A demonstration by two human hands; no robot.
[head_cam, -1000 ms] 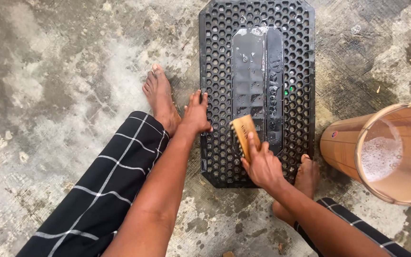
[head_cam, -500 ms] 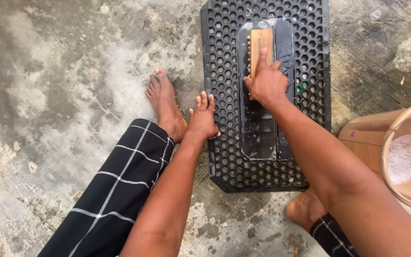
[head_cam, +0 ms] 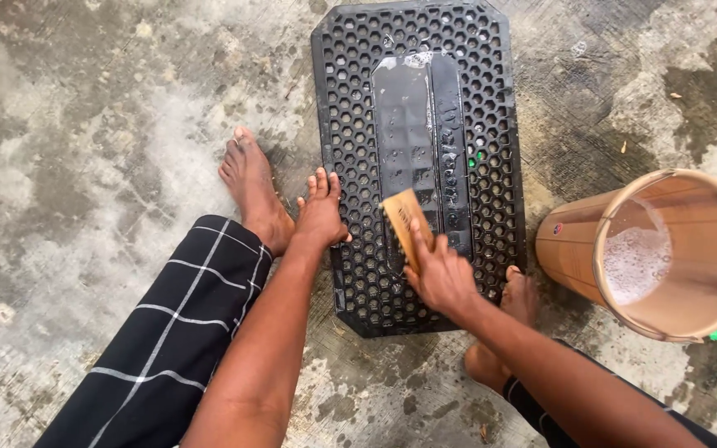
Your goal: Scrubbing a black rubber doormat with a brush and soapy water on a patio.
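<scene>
Bare, wet grey concrete floor (head_cam: 85,124) lies open to the left of the black perforated rubber mat (head_cam: 342,124) and beyond its far end. On the mat's left edge the left hand (head_cam: 321,217) presses flat, with a bare foot (head_cam: 251,187) just beside it, closing that side. To the right, a tan plastic bucket (head_cam: 582,245) holding foamy water stands near the mat, leaving a narrow strip of floor between. The other foot (head_cam: 520,299) touches the mat's near right corner.
</scene>
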